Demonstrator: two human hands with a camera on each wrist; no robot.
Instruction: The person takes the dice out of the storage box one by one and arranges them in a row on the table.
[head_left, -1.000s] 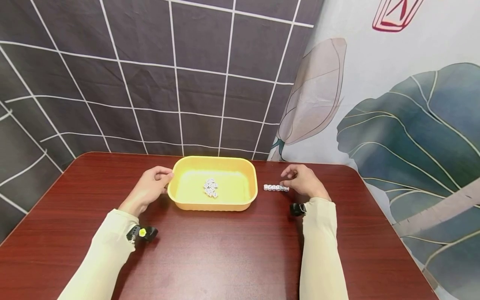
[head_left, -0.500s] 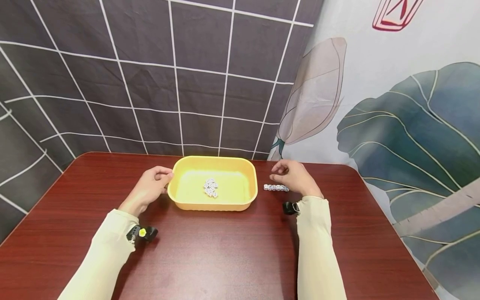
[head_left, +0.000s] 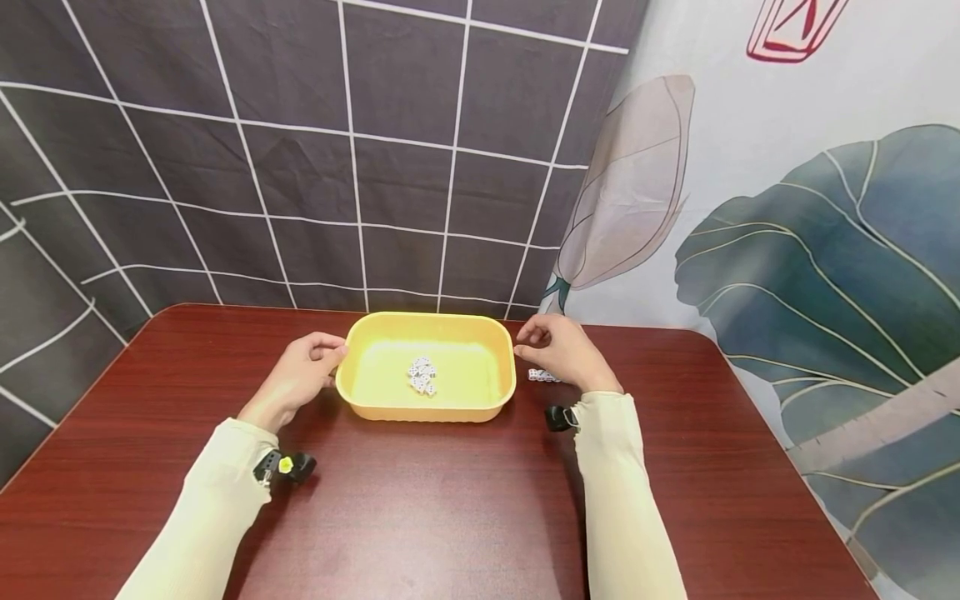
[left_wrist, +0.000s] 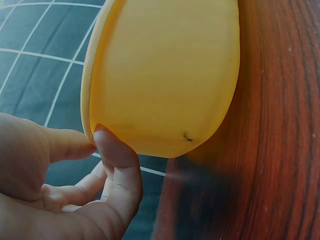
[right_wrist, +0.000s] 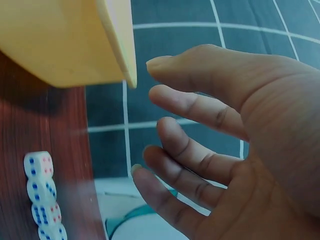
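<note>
A yellow rectangular plastic bin [head_left: 431, 413] stands on the table, with a small heap of white dice [head_left: 422, 377] inside it. My left hand [left_wrist: 75, 180] pinches the bin's left end between thumb and fingers, at the rim. Beside the bin's right end is my right hand [head_left: 561, 354], its fingers loosely bent and nothing between them. In the right wrist view its thumb tip sits just off the rim. A row of white dice [right_wrist: 42, 192] with blue and red pips lies on the table under the right hand, partly hidden by it in the head view.
The reddish-brown wooden table [head_left: 420, 517] extends toward the person. Behind it hangs a dark grey cloth [head_left: 285, 183] with white grid lines. A white cloth printed with leaves [head_left: 825, 250] hangs at the right. Each wrist wears a black strapped camera [head_left: 558, 418].
My right hand has moved left from over the right end of the dice row to the bin's right end. The left hand, bin and dice have stayed in place.
</note>
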